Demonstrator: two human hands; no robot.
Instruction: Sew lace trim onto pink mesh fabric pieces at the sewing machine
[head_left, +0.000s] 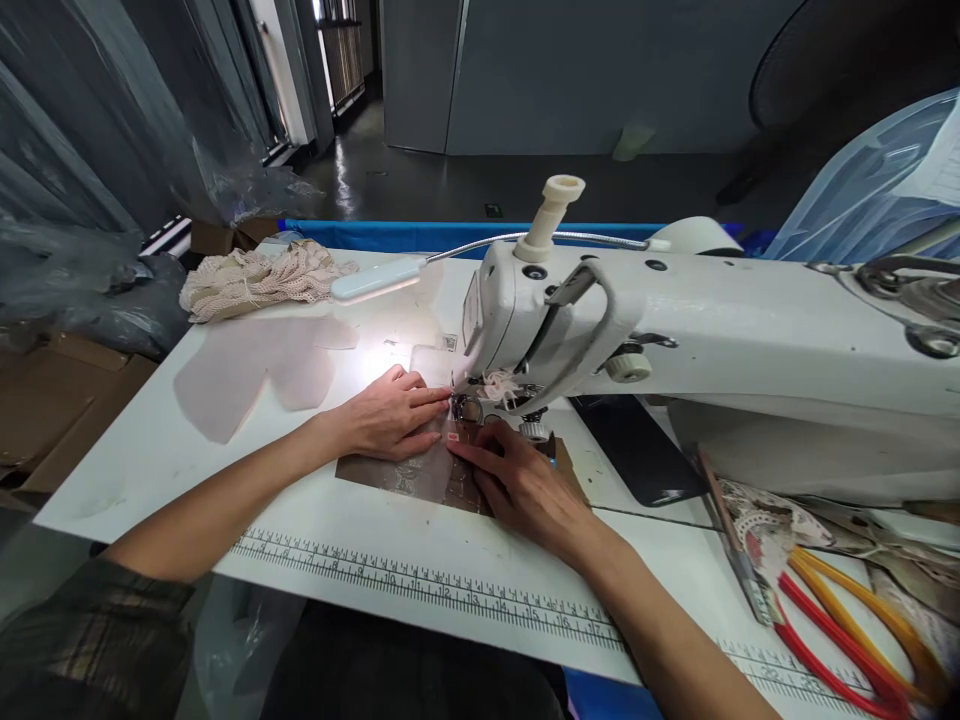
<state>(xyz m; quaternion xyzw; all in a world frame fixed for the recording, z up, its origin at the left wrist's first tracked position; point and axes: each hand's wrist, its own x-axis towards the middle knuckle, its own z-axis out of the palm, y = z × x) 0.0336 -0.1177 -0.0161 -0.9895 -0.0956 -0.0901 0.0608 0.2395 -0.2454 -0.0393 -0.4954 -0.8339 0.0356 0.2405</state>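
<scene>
My left hand point(390, 412) lies flat, fingers stretched out, on a thin translucent pinkish fabric piece point(409, 472) just left of the presser foot point(466, 408) of a white sewing machine point(675, 330). My right hand point(525, 485) presses the same fabric from the near side, fingers together and pointing at the needle area. A bit of cream lace trim point(499, 385) sits under the machine head. The fabric covers a brownish plate on the white table point(187, 470).
More pink fabric pieces point(247, 375) and a heap of cream lace point(255, 280) lie at the far left. A gooseneck lamp point(379, 278) lights the table. Red and yellow scissors point(840, 620), a ruler and patterned fabric lie at right. A printed scale point(420, 585) runs along the near edge.
</scene>
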